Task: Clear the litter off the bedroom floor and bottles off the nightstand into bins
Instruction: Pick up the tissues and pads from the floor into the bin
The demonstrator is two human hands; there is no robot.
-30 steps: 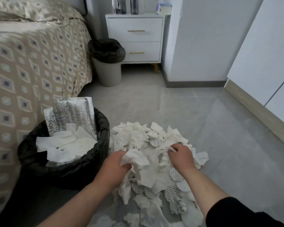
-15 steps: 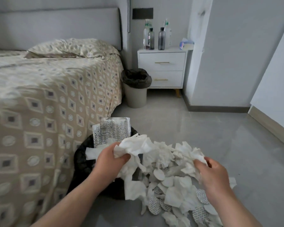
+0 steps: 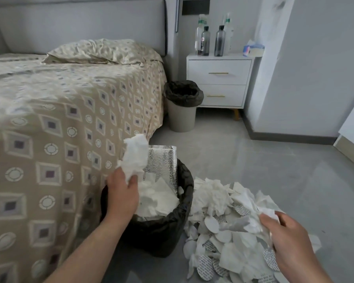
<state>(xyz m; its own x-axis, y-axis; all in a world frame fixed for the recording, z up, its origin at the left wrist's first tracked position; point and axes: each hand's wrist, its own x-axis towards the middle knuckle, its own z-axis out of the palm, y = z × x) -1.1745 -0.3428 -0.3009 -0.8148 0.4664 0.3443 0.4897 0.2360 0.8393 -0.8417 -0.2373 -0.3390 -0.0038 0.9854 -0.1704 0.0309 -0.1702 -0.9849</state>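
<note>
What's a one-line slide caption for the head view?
Left hand holds crumpled tissue over the near bin; right hand grips paper from the floor pile.

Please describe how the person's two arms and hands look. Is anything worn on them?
Both forearms are bare as far as the frame shows; no sleeve, glove, watch or ring is visible. The left hand and the right hand are bare, with short, unpainted nails on the fingers.

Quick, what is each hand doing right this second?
Left hand: grips a crumpled tissue above the near bin.
Right hand: grips paper scraps from the pile.
</note>
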